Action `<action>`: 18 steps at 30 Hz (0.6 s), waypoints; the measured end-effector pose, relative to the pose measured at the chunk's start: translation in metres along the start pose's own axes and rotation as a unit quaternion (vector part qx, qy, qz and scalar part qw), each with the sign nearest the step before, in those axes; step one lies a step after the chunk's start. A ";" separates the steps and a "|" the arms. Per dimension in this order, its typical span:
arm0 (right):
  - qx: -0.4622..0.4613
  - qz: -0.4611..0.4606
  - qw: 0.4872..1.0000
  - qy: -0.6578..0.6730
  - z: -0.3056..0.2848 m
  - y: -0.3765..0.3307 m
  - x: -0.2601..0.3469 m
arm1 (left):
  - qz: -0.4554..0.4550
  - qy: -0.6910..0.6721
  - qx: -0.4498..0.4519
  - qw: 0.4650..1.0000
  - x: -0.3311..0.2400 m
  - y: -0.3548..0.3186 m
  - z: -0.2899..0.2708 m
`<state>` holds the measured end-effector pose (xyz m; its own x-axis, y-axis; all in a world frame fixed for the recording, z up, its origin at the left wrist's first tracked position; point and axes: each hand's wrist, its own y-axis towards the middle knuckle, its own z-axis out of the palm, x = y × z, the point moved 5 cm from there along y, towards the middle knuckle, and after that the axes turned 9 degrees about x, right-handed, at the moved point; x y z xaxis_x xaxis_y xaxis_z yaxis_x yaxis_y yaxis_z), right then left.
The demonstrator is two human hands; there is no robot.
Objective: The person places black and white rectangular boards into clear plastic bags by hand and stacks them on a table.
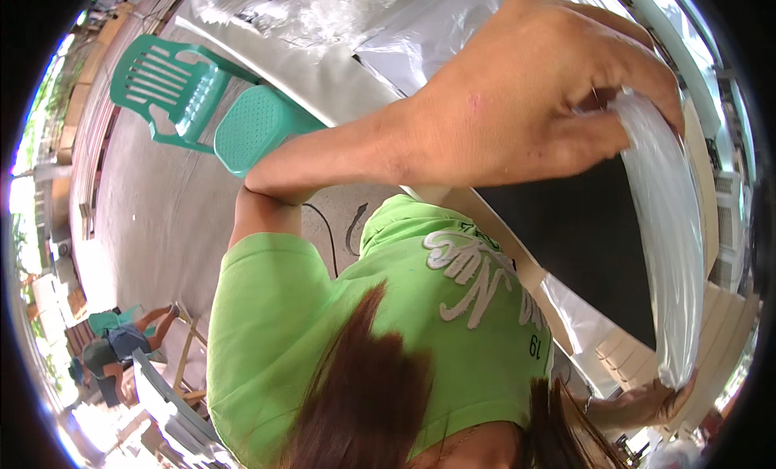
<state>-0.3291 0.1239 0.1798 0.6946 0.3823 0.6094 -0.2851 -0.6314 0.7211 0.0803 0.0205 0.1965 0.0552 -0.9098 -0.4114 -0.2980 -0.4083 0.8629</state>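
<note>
A gathered length of clear plastic film point(667, 251) stretches between my two hands along the right side. My left hand point(550, 89) reaches across at upper right, its thumb and fingers pinched on one end of the film. At the lower right, partly hidden and small, my right hand point(671, 400) is closed round the other end. Beneath the film lies a flat black panel point(578, 234), with its near edge beside my green shirt. My left forearm covers part of the work surface.
More crumpled clear plastic point(323, 16) lies at the top on a pale surface. A green plastic chair point(182, 89) and a green stool point(250, 129) stand at left. A dark cable point(327, 226) runs on the floor. Another person point(121, 348) is at far lower left.
</note>
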 end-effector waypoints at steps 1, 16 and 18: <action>-0.003 0.046 0.999 0.013 -0.012 -0.002 0.000 | -0.077 0.000 0.019 0.997 -0.007 0.002 -0.003; 0.362 0.050 0.894 0.259 0.033 -0.047 0.023 | -0.326 -0.355 0.120 0.868 -0.014 -0.057 -0.010; 0.413 0.035 0.851 0.322 0.037 -0.045 0.028 | -0.364 -0.474 0.079 0.798 -0.012 -0.076 -0.009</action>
<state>-0.2727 0.1382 0.1519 0.1133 0.4463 0.8877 0.4346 -0.8257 0.3597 0.1109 0.0620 0.1388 -0.4540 0.0595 -0.8890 -0.6366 -0.7197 0.2770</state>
